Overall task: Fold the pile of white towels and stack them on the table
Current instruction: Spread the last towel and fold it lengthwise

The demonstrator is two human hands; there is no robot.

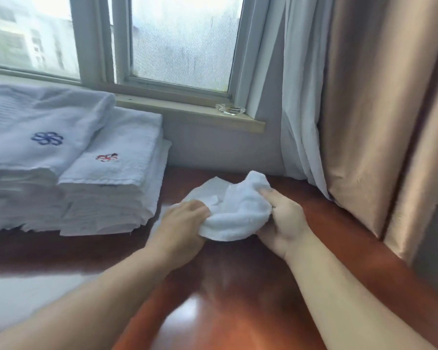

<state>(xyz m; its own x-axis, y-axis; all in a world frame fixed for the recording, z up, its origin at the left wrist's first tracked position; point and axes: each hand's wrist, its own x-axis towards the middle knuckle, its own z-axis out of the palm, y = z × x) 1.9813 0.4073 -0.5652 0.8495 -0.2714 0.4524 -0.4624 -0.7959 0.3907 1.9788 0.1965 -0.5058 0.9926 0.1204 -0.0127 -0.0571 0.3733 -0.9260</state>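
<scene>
- From the head camera I see both my hands on one small white towel [234, 210], bunched up near the back of the reddish-brown table [238, 299].
- My left hand [182, 223] grips the towel's left side, its fingers curled into the cloth; a flat flap of towel spreads out behind it.
- My right hand [281, 221] holds the right side, its fingers [267, 194] curled round the raised fold.
- The towel sags between the two hands; I cannot tell whether its lower edge touches the table.
- To the left sits a stack of folded towels [106, 198] on the table, well apart from my hands.
- The top towel [43, 132] bears a blue flower mark, the one under it a red mark.
- Behind is a window [182, 41], with a small glass dish [230, 109] on the sill [187, 111].
- Curtains [364, 109] hang on the right, white inside, tan outside.
</scene>
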